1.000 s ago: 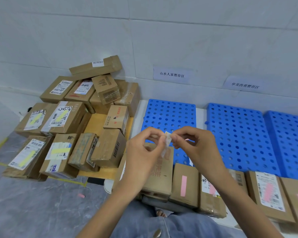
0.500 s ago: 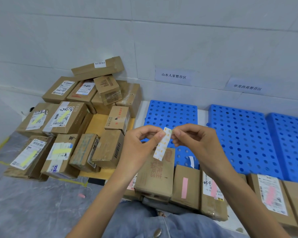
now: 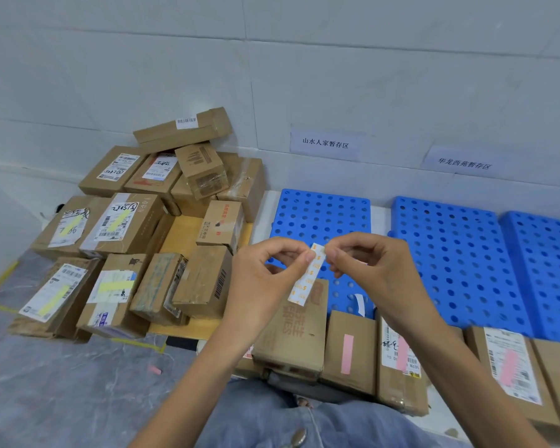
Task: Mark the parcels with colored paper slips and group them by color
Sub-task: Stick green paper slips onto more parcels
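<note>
Slip [image 3: 305, 279] — a narrow white strip printed in orange — hangs in the air between the two hands, in front of the left pallet [image 3: 320, 215]. Its long axis is tilted: the top end points up and to the right, the free lower end down and to the left, over a brown parcel [image 3: 291, 331] with red lettering.

The left hand [image 3: 265, 279] pinches the top end between thumb and forefinger. The right hand [image 3: 375, 273] has its fingers [image 3: 333, 253] curled in and nipped onto that same top edge, so both grip the slip there.

To the right of the parcel runs a row of pink-marked parcels [image 3: 348, 350], each with a pink strip on its upper face. Behind them two more blue pallets [image 3: 450, 253] lie against the wall, under two paper labels [image 3: 325, 143].

To the left sits a pile [image 3: 162, 202] of brown parcels — several of the nearer ones carry yellow strips. A pink scrap [image 3: 154, 370] lies on the grey floor [image 3: 62, 383] in front of the pile. The hands and forearms hide part of the left pallet and parts of the nearest parcels.
</note>
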A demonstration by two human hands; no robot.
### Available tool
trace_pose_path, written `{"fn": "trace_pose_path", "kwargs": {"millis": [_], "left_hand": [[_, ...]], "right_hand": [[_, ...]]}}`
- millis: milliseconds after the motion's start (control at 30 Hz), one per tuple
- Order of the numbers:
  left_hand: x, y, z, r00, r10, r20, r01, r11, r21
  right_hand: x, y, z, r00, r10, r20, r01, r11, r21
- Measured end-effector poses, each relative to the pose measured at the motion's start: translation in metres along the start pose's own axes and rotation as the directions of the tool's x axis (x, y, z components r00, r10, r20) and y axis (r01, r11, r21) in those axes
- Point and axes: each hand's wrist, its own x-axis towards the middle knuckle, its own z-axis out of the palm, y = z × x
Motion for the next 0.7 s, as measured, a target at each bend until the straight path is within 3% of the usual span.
{"fn": "trace_pose_path", "kwargs": {"millis": [267,533,700], "left_hand": [[-0.0028,-0.0024,0.0020,1.000,-0.027,-0.009,0.027,0.999,-0.018],[-0.0045,-0.0023,-0.0010,0.998,-0.065,-0.011,0.064,0.997,-0.044],[-0.0060,-0.0006,-0.0020,0.998,-0.060,-0.003,0.060,0.997,-0.046]], "right_hand": [[-0.0029,0.0022,0.0056,1.000,0.018,-0.015,-0.018,1.000,0.018],[-0.0046,0.0032,0.0038,0.996,0.078,0.051,-0.085,0.984,0.160],[-0.0071,0.0001,0.0028,0.998,0.048,0.034,-0.053,0.989,0.136]]}}
